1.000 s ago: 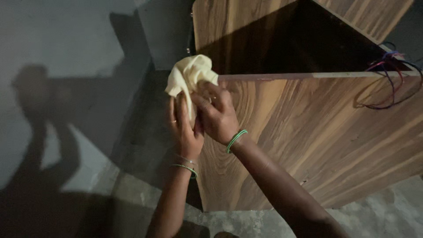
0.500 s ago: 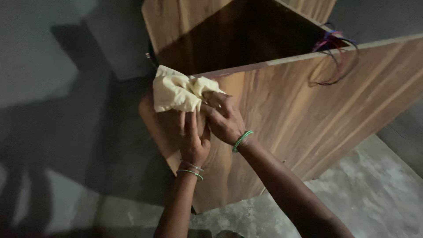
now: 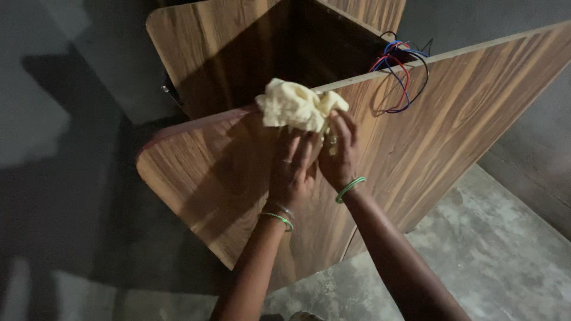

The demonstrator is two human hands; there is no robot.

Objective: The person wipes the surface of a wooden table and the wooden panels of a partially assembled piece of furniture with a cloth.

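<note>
- I have both hands, left hand [image 3: 291,169] and right hand [image 3: 338,156], bunching the crumpled pale yellow cloth [image 3: 297,106], each grip pinching it.
- It sits at the top edge of the wood-grain laminate panel [image 3: 452,125].
- Coloured wires [image 3: 399,68] hang near that edge; wiping goes best kept away from them.

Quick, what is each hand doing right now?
Left hand: closed on the yellow cloth, from below.
Right hand: closed on the same cloth, by the wooden panel's top edge.
</note>
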